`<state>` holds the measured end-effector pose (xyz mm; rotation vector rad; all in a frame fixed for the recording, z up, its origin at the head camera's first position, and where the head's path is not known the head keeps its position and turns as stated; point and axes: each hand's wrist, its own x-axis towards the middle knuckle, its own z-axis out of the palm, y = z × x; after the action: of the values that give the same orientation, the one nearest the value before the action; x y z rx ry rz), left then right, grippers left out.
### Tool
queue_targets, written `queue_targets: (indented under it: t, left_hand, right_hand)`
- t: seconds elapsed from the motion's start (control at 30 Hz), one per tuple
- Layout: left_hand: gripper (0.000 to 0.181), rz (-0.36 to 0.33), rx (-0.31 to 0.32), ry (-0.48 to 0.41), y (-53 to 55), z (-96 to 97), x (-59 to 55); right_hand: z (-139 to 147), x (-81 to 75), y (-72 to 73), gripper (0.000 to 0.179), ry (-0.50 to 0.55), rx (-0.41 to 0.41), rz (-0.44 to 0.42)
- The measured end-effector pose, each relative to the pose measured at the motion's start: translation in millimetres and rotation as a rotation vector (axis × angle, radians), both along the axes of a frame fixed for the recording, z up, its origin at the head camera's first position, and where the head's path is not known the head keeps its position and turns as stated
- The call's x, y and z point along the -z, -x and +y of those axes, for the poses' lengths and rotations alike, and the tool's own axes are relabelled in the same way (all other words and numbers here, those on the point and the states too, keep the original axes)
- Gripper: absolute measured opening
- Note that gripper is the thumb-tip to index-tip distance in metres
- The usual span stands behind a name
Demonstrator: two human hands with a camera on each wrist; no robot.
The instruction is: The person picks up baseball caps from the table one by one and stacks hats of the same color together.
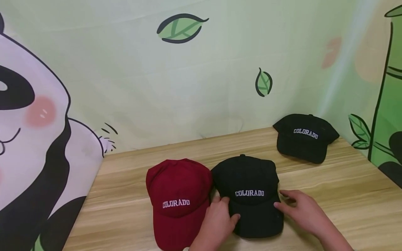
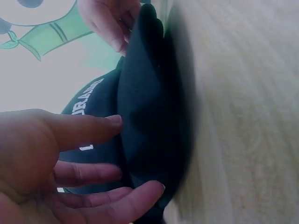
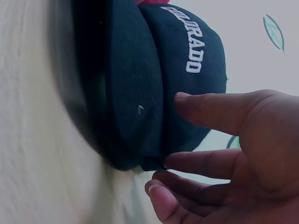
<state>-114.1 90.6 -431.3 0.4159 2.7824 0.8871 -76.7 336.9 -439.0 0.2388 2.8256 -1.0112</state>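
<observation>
A black cap with white COLORADO lettering lies on the wooden table, its brim toward me. At its left edge is my left hand, thumb by the brim; in the left wrist view its fingers are fairly straight and spread against the cap. On the other side, my right hand has its thumb tip at the cap's right edge, with the other fingers loosely extended beside it in the right wrist view. Neither hand grips the cap. A dark red cap with the same lettering lies directly left, partly behind my left hand.
Farther back on the right, a second black COLORADO cap rests near the table's corner. A printed cloth backdrop with leaves and a panda rises behind the wooden tabletop.
</observation>
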Motion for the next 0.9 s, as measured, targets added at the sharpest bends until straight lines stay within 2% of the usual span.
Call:
queue_targets:
  t: [0.13,0.43,0.77,0.9]
  left_hand:
    - [0.038,0.003,0.006,-0.005,-1.3,1.2,-5.2]
    - [0.032,0.045,0.096,0.078,0.1,11.1,-15.9]
    - [0.032,0.201,0.145,0.167,1.9,25.0,-27.3]
    - [0.031,0.196,0.156,0.175,3.3,30.7,-30.0]
  right_hand:
    - [6,-1.9,0.6,0.07,-0.013,0.001,0.026]
    - [18,-5.0,4.7,0.062,-0.041,0.004,0.115]
    - [33,-1.4,15.8,0.059,-0.064,0.054,0.11]
    - [40,0.7,20.8,0.058,-0.074,0.071,0.104]
